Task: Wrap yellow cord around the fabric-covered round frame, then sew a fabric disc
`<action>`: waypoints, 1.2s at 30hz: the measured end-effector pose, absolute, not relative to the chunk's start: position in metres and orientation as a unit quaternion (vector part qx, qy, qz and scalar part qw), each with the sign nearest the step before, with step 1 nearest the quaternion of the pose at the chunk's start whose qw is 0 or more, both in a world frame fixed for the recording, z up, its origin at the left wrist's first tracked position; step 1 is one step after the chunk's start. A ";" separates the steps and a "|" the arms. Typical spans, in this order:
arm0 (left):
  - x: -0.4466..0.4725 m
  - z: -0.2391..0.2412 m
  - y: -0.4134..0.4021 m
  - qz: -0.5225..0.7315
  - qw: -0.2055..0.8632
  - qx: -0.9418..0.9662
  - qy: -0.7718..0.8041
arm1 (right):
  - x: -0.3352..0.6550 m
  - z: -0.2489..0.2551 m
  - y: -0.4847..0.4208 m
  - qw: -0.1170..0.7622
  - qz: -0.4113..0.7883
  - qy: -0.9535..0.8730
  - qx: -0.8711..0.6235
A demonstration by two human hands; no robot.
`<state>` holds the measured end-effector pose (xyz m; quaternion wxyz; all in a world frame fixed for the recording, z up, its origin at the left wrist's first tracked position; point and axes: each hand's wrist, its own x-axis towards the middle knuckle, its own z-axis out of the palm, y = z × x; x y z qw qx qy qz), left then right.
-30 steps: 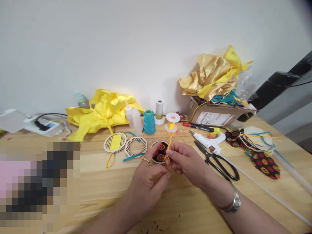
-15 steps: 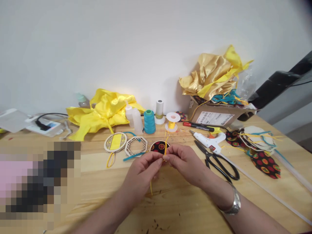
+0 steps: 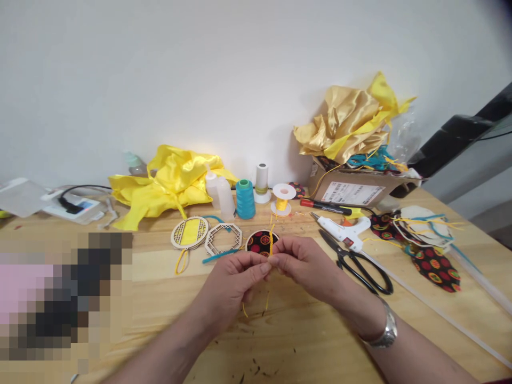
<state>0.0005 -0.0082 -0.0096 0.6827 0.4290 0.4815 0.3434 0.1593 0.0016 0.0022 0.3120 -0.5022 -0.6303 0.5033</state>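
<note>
My left hand [image 3: 244,277] and my right hand [image 3: 294,261] meet fingertip to fingertip, both pinching a yellow cord [image 3: 271,240]. A braided-looking stretch of it rises above the fingers, and thin loose ends hang below them. Just behind lies a round wooden frame [image 3: 261,241] filled with black, red-patterned cloth, partly covered by my fingers. To its left are an octagonal lattice frame [image 3: 208,240] with teal cord and a round frame [image 3: 173,238] with yellow cloth and a yellow loop. Exactly how the cord is knotted is hidden.
Black scissors [image 3: 358,266] and a white glue gun [image 3: 347,230] lie right of my hands. Behind stand a yellow cord spool [image 3: 284,191], a teal thread cone [image 3: 245,200] and plastic bottles [image 3: 226,198]. Yellow satin [image 3: 176,176] and a cardboard box [image 3: 340,186] sit against the wall.
Both hands have shifted very slightly, showing more of the patterned round frame. A second loose cord end now hangs below the fingers, and the other end has swung left.
</note>
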 end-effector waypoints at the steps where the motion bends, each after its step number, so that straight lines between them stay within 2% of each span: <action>1: 0.000 -0.010 -0.008 0.344 0.683 0.428 0.481 | 0.159 0.003 0.002 0.308 0.505 -0.630 -0.503; 11: 0.001 -0.008 -0.007 0.384 0.648 0.434 0.494 | 0.160 0.002 0.001 0.320 0.460 -0.663 -0.496; 18: 0.000 -0.010 -0.006 0.431 0.635 0.395 0.505 | 0.164 0.004 -0.002 0.266 0.285 -0.745 -0.542; 23: 0.001 -0.009 -0.006 0.438 0.617 0.403 0.515 | 0.158 0.005 -0.012 0.293 0.213 -0.756 -0.546; 27: 0.001 -0.012 -0.005 0.446 0.623 0.369 0.526 | 0.148 0.002 -0.024 0.279 0.076 -0.838 -0.463; 31: 0.000 -0.014 -0.006 0.432 0.672 0.322 0.508 | 0.142 -0.006 -0.030 0.210 -0.074 -0.915 -0.336; 34: 0.000 -0.015 -0.006 0.435 0.692 0.303 0.491 | 0.142 -0.008 -0.030 0.169 -0.098 -0.934 -0.299; 36: 0.000 -0.015 -0.006 0.440 0.698 0.287 0.487 | 0.143 -0.006 -0.028 0.180 -0.081 -0.937 -0.289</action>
